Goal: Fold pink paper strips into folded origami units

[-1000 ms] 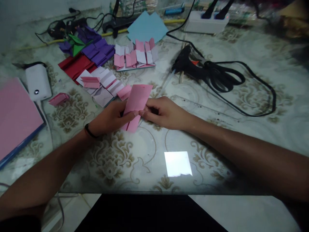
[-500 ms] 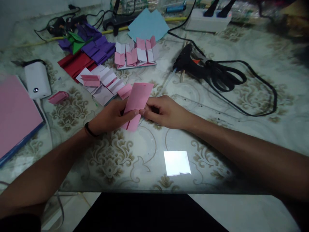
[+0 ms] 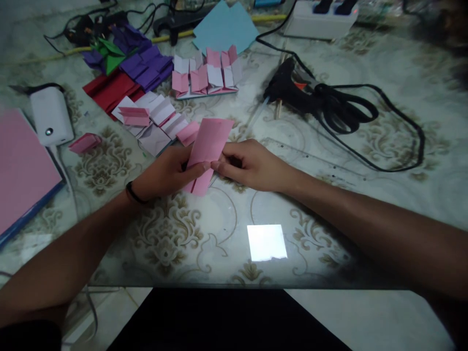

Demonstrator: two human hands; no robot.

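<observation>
A folded strip of pink paper [image 3: 210,139] is held slantwise above the table, with a crease across its lower part. My left hand [image 3: 171,170] grips its left edge, thumb lying across the front and fingers hidden behind. My right hand [image 3: 248,163] is closed on the right edge, its thumb and forefinger pinching at the crease beside my left thumb. Just behind the hands lies a group of folded white and pink paper pieces [image 3: 159,126]. A similar pink and white folded group [image 3: 204,78] sits farther back.
A black glue gun [image 3: 292,90] with a coiled cord lies at right, near a clear ruler [image 3: 314,158]. At left are a white power bank [image 3: 51,117], a small folded pink piece [image 3: 85,143] and pink sheets [image 3: 25,170]. Purple folded paper [image 3: 148,68] and blue sheets [image 3: 226,29] lie behind.
The whole view has shifted slightly, so things sit a little higher in the picture. Both hands keep the same grip on the pink paper, which looks barely changed.
</observation>
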